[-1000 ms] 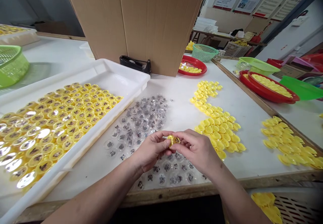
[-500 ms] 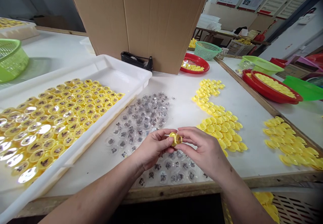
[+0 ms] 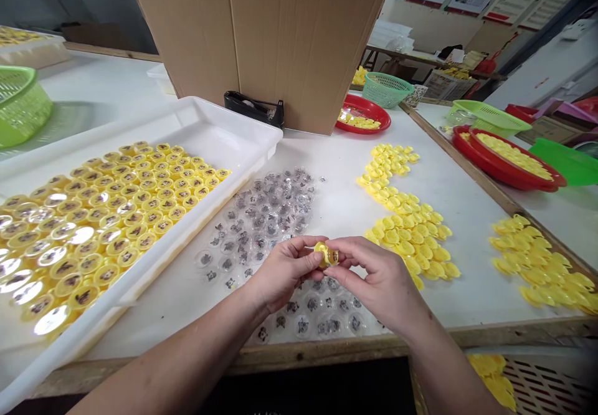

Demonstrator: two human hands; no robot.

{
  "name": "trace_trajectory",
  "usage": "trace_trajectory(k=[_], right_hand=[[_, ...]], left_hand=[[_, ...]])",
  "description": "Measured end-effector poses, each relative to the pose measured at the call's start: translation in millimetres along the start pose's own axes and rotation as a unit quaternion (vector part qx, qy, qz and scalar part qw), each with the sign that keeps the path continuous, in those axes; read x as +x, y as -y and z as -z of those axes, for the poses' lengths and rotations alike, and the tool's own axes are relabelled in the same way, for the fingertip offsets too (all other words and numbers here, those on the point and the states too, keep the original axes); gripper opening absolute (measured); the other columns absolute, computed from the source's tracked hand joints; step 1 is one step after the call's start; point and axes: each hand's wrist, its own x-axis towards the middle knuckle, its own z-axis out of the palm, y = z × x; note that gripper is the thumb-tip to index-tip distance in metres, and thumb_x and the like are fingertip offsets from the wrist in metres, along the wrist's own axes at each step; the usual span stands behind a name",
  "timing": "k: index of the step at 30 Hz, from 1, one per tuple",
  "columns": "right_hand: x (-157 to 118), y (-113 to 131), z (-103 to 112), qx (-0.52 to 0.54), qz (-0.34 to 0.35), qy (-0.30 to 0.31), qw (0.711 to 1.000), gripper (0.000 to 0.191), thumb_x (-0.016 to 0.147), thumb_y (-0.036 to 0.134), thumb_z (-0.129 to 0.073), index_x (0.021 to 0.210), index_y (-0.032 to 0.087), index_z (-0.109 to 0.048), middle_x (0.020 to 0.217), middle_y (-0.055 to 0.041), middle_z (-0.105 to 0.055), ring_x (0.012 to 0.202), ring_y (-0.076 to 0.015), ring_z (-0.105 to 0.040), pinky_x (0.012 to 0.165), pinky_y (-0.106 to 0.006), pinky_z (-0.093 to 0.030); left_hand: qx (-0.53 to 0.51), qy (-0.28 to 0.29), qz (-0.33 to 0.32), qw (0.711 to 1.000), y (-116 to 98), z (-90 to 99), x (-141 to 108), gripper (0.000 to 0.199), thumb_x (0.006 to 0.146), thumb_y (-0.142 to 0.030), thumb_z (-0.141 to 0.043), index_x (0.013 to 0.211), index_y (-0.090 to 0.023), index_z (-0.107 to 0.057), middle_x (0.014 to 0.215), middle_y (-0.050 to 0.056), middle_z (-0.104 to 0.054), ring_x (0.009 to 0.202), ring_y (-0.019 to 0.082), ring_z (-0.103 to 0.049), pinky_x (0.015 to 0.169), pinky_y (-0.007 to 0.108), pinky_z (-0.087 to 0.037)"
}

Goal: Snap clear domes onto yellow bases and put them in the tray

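Note:
Both hands meet over the white table, pinching one small yellow cup (image 3: 326,255) with a dark printed picture. My left hand (image 3: 284,270) grips its left side, and my right hand (image 3: 374,270) has fingers and thumb on its right side. Beneath and around the hands lie many clear plastic discs (image 3: 261,215) with dark animal prints. Yellow petal-like pieces (image 3: 411,234) are spread to the right. At the left, a white tray (image 3: 233,116) holds rows of yellow cups (image 3: 159,184) with printed faces.
A large cardboard box (image 3: 280,41) stands behind a black tape dispenser (image 3: 255,109). Red trays (image 3: 509,159) and green baskets (image 3: 385,89) sit at the right and back. A wooden strip (image 3: 467,159) edges the table. A green basket (image 3: 21,106) is far left.
The yellow cup has turned slightly between my fingers. Both hands stay in nearly the same place, and the camera view has shifted a little.

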Motion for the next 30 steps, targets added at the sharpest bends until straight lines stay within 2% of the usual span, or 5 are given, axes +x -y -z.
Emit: trace_trajectory(k=[4,8,23,28,30], right_hand=[[-2.8,-3.6,-6.1,-0.003,-0.043,-0.036,0.998,0.024,0.077,0.019,-0.065,0.101,0.024,-0.062,0.091,-0.0027,-0.068,0.074,-0.0168,-0.065,0.07,-0.031,-0.056],[-5.0,-7.9,-9.1,-0.027,-0.003,-0.058,0.998,0.023,0.078,0.016,-0.063,0.1,0.023,-0.062,0.105,-0.005,-0.064,0.079,-0.0159,-0.064,0.075,-0.032,-0.056],[-3.1,-4.7,-6.9,-0.039,0.039,-0.031,0.998,0.026,0.081,0.013,-0.056,0.102,0.026,-0.062,0.096,-0.0037,-0.065,0.082,-0.0175,-0.062,0.073,-0.031,-0.052],[-6.9,5.9,-8.8,-0.085,0.024,-0.024,0.996,0.021,0.083,0.013,-0.053,0.099,0.023,-0.062,0.091,-0.005,-0.062,0.085,-0.0173,-0.059,0.077,-0.028,-0.049],[-9.3,9.6,-12.5,-0.13,0.022,-0.001,0.991,0.02,0.085,0.017,-0.051,0.102,0.021,-0.06,0.093,-0.0052,-0.062,0.088,-0.0171,-0.059,0.079,-0.028,-0.048]], left_hand=[[-0.002,-0.001,-0.01,1.0,0.6,-0.3,0.2,0.036,0.062,-0.022,-0.081,0.095,-0.014,-0.068,0.077,0.004,-0.069,0.06,0.008,-0.06,0.059,0.019,-0.046],[-0.008,0.002,-0.019,1.0,0.2,-0.1,0.6,0.035,0.062,-0.022,-0.081,0.095,-0.015,-0.068,0.078,0.004,-0.069,0.06,0.008,-0.06,0.06,0.019,-0.046],[0.008,-0.011,-0.03,0.999,1.7,0.9,1.8,0.039,0.059,-0.023,-0.082,0.096,-0.015,-0.07,0.08,0.005,-0.068,0.066,0.011,-0.061,0.066,0.023,-0.048],[0.098,-0.035,-0.012,0.994,2.3,-2.5,-6.1,0.037,0.068,-0.031,-0.075,0.103,-0.019,-0.069,0.075,0.003,-0.068,0.06,0.01,-0.058,0.053,0.018,-0.043],[0.15,-0.031,-0.024,0.988,3.6,2.2,-7.4,0.033,0.076,-0.036,-0.067,0.106,-0.023,-0.067,0.085,0.002,-0.069,0.072,0.014,-0.061,0.059,0.02,-0.046]])
